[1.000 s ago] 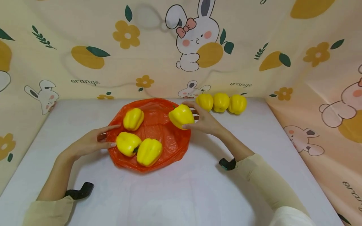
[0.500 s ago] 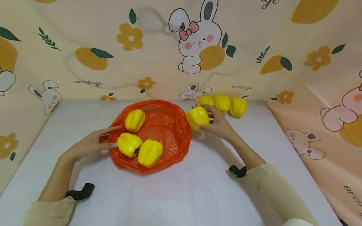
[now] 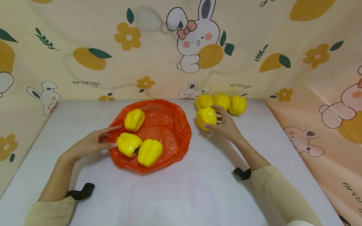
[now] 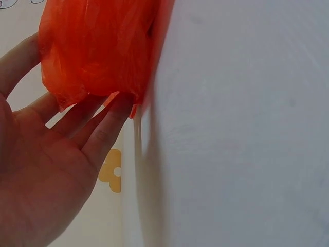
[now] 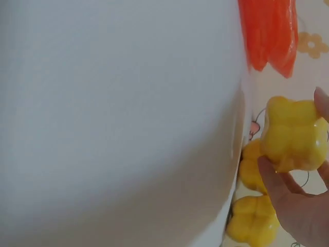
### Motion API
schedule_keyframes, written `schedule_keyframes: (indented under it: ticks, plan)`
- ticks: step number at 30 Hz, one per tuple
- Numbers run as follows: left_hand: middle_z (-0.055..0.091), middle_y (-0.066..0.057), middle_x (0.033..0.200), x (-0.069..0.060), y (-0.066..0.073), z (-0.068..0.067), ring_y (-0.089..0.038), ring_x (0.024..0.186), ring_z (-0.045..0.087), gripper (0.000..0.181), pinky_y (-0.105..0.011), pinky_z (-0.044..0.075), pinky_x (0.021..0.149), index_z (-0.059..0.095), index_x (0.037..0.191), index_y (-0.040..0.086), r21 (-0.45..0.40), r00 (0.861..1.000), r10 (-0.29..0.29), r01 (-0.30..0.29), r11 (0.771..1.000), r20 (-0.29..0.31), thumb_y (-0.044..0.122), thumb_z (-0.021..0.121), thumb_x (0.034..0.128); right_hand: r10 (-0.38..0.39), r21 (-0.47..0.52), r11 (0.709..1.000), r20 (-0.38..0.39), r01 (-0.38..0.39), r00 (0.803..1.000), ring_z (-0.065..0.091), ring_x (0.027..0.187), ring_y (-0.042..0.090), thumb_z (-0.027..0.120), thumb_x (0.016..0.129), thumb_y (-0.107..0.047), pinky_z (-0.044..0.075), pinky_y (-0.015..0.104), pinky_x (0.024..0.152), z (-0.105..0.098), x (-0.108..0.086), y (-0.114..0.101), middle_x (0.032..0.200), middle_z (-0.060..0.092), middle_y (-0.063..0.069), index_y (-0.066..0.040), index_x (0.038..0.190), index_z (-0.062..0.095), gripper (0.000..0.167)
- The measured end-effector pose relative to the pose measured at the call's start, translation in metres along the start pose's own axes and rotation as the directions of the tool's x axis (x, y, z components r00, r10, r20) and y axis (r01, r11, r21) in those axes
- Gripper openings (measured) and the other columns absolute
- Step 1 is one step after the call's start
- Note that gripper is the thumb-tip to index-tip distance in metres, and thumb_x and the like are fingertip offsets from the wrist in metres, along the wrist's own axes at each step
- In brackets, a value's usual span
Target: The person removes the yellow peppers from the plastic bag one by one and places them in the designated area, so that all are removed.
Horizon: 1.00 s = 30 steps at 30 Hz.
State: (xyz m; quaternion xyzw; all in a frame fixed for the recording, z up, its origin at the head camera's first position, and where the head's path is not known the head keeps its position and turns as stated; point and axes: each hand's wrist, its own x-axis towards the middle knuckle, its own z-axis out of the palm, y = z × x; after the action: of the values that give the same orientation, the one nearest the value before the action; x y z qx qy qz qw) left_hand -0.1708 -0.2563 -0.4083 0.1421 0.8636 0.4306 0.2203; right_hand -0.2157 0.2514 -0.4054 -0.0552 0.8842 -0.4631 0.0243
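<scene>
My right hand [image 3: 226, 125] grips a yellow bell pepper [image 3: 206, 118] just in front of a row of three yellow peppers [image 3: 221, 102]. In the right wrist view the held pepper [image 5: 294, 135] sits between thumb and fingers. On the left, my left hand [image 3: 90, 145] touches the edge of a red plastic bag [image 3: 169, 131] with fingers extended; the left wrist view has those fingers [image 4: 105, 131] against the bag's side [image 4: 97, 46]. Three yellow peppers lie in the bag: one at the back [image 3: 134, 120], two at the front [image 3: 150, 153].
The white table [image 3: 169, 194] stretches in front of the bag. A patterned cloth [image 3: 158, 37] with rabbits and oranges rises behind and at both sides. Black devices [image 3: 82, 191] are strapped at both wrists.
My right hand has carried its pepper out from over the bag's right side, rightward to the row of peppers. My left hand stays at the bag's edge.
</scene>
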Motion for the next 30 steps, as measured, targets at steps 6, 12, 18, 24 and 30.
schedule_keyframes:
  ticks: [6, 12, 18, 24, 30]
  plan:
    - [0.029, -0.026, 0.156, 0.000, -0.002, 0.002, -0.047, 0.134, 0.035, 0.071, -0.068, 0.036, 0.104, 0.036, 0.154, 0.018, 0.000, 1.000, -0.005, 0.005, 1.000, 0.008, 0.034, 0.069, 0.0932, 0.050, -0.009, 0.999, -0.006, -0.050, 0.999, 0.051, 0.125, 0.042, 0.087, 0.078, -0.031, 0.044, 0.054, 0.104, -0.005, -0.003, 0.010, 0.149, 0.040, 0.019, -0.018, 0.151, 0.032, 0.092]
    - [0.029, -0.026, 0.156, 0.000, 0.000, 0.002, -0.046, 0.135, 0.034, 0.071, -0.068, 0.036, 0.104, 0.037, 0.154, 0.017, 0.008, 1.000, 0.000, 0.000, 1.000, 0.006, 0.034, 0.069, 0.0931, 0.099, -0.017, 0.995, 0.004, -0.099, 0.995, 0.051, 0.125, 0.043, 0.086, 0.078, -0.034, 0.045, 0.056, 0.102, -0.006, -0.003, 0.016, 0.150, 0.038, 0.022, -0.017, 0.151, 0.029, 0.094]
    - [0.030, -0.026, 0.155, 0.000, 0.001, 0.000, -0.045, 0.134, 0.035, 0.071, -0.067, 0.037, 0.104, 0.037, 0.154, 0.017, 0.014, 1.000, 0.000, 0.000, 1.000, 0.001, 0.034, 0.068, 0.0933, 0.111, -0.055, 0.992, -0.014, -0.111, 0.994, 0.052, 0.123, 0.044, 0.085, 0.079, -0.036, 0.047, 0.055, 0.100, -0.006, 0.003, 0.018, 0.149, 0.037, 0.024, -0.015, 0.151, 0.027, 0.095]
    - [0.029, -0.026, 0.156, 0.001, 0.000, 0.000, -0.046, 0.135, 0.034, 0.071, -0.069, 0.035, 0.104, 0.036, 0.155, 0.017, 0.020, 1.000, -0.001, 0.001, 1.000, 0.006, 0.035, 0.068, 0.0934, 0.102, -0.048, 0.994, -0.018, -0.103, 0.995, 0.050, 0.125, 0.045, 0.086, 0.078, -0.036, 0.046, 0.056, 0.102, -0.005, 0.005, 0.021, 0.149, 0.037, 0.026, -0.011, 0.151, 0.025, 0.098]
    - [0.028, -0.026, 0.157, 0.001, 0.001, 0.000, -0.047, 0.138, 0.029, 0.072, -0.070, 0.032, 0.106, 0.036, 0.154, 0.016, 0.011, 1.000, 0.008, -0.008, 1.000, 0.009, 0.035, 0.068, 0.0932, 0.081, -0.062, 0.995, -0.011, -0.081, 0.997, 0.050, 0.127, 0.044, 0.086, 0.079, -0.033, 0.044, 0.054, 0.104, -0.005, 0.005, 0.021, 0.150, 0.036, 0.024, -0.012, 0.153, 0.023, 0.100]
